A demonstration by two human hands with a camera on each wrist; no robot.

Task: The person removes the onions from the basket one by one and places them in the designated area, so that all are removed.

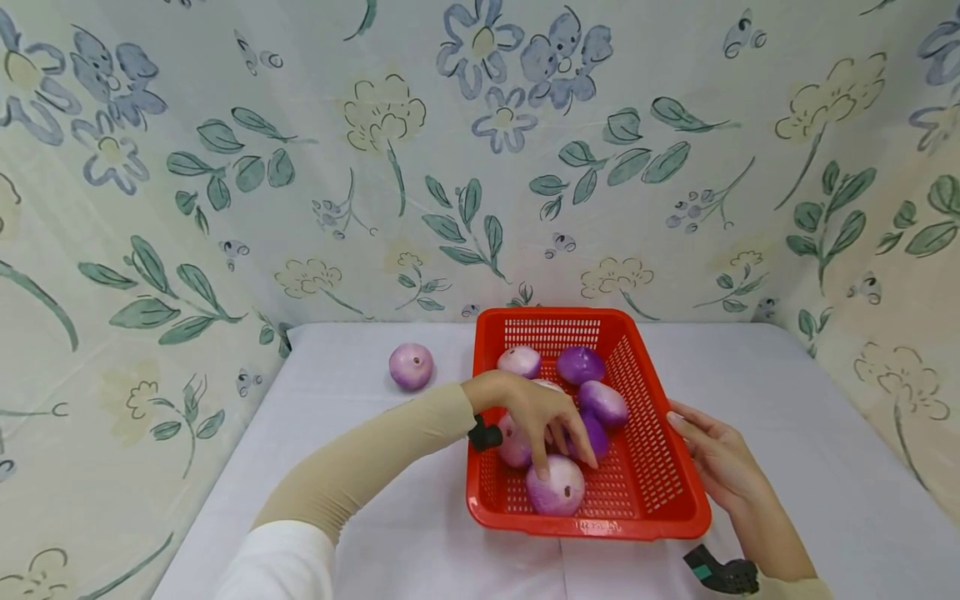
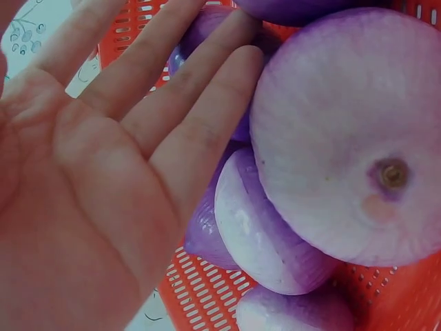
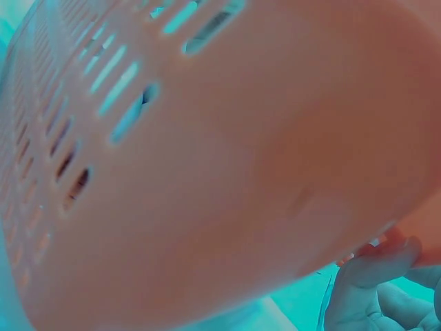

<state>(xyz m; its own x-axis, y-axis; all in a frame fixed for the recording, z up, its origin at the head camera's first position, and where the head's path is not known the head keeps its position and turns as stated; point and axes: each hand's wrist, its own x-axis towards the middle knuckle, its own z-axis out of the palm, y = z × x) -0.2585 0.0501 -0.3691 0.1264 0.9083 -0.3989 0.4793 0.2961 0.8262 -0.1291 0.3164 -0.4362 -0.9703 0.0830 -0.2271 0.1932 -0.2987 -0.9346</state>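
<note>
A red plastic basket (image 1: pixel 592 527) holds several purple-and-white onions, among them a pale onion (image 1: pixel 557 486) near the front and a deep purple one (image 1: pixel 580 365) at the back. My left hand (image 1: pixel 532 408) reaches down into the basket, fingers spread, one fingertip against the front pale onion. In the left wrist view the palm (image 2: pixel 89 186) faces the camera with long, fairly straight fingers, beside a large pale onion (image 2: pixel 351 138). My right hand (image 1: pixel 720 454) grips the basket's right rim, thumb on top; the right wrist view shows the basket's outer wall (image 3: pixel 207 193) and the fingertips at its edge.
Another pinkish-purple onion (image 1: pixel 411 367) lies on the white-covered table (image 1: pixel 390 533), left of the basket. A floral cloth (image 1: pixel 480 167) hangs behind the table and along both sides.
</note>
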